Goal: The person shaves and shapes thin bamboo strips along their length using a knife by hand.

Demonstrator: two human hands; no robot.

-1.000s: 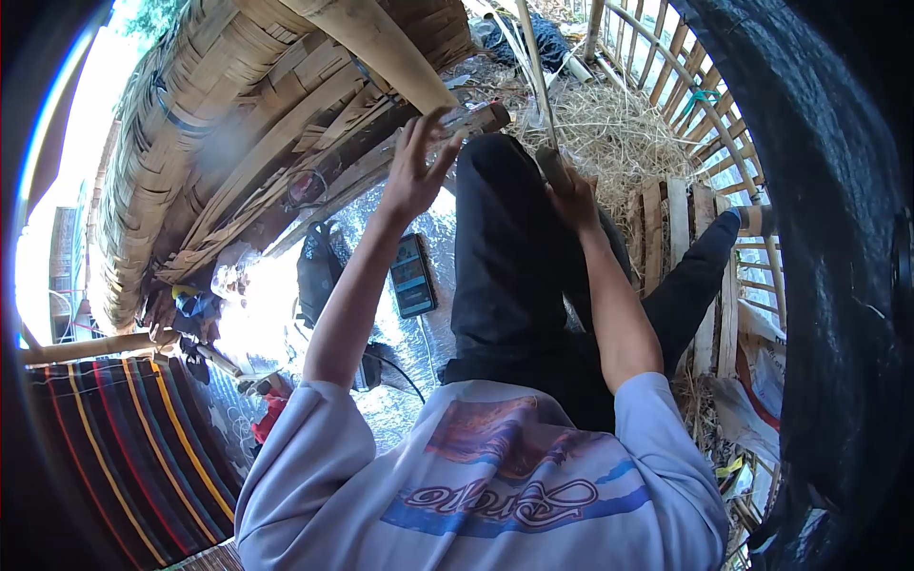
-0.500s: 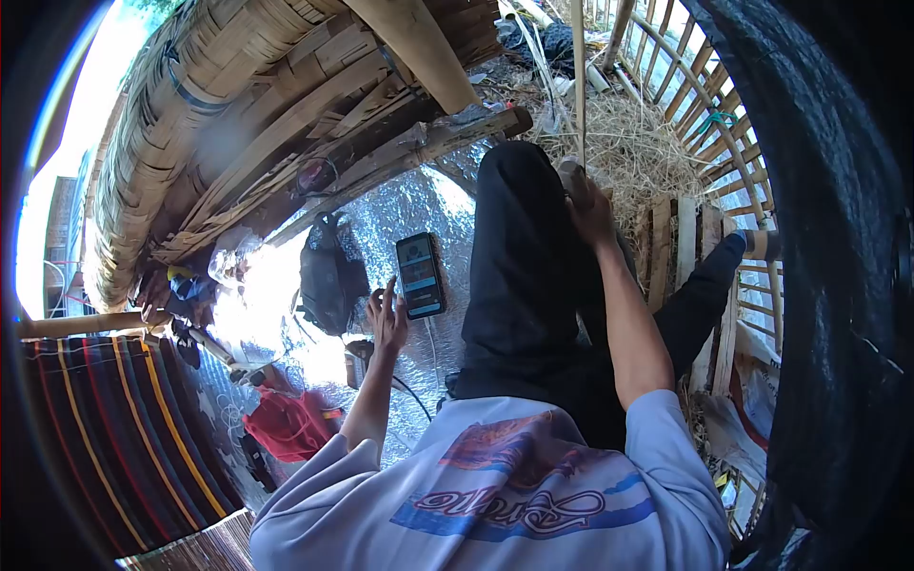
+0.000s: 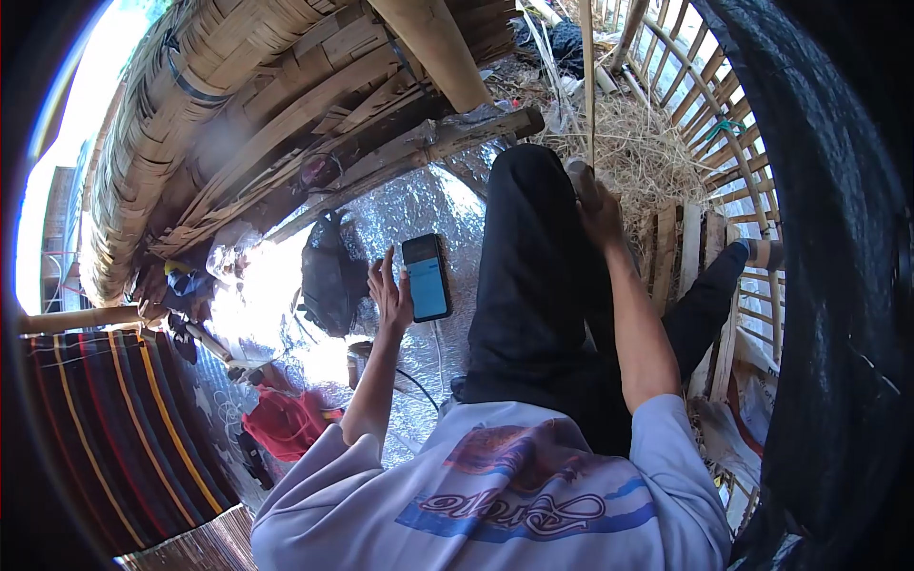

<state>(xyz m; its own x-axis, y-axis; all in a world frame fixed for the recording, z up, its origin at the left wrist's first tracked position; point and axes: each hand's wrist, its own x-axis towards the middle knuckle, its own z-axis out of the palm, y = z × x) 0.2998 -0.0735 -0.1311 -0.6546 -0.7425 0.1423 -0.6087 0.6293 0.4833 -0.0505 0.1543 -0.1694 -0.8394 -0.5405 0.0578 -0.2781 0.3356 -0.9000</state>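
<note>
A black smartphone with a lit, mostly pale blue screen lies on a silvery foil sheet. Just left of it is my left hand, its fingers spread and the thumb close to the phone's lower left edge; whether it touches the phone I cannot tell. My right hand rests beside my raised knee, fingers curled round a dark, rounded piece whose kind is unclear. A thin upright pole comes down right behind that piece. A pale cable runs from the phone's lower end.
A black bag lies left of the phone, with a red cloth item nearer me. Woven bamboo curves overhead at the left. To the right are dry straw, wooden slats and a bamboo lattice. A striped cloth lies lower left.
The phone's screen has gone from a darker page to a mostly pale blue one. My left hand's fingers have lifted and spread. The whole view has shifted slightly.
</note>
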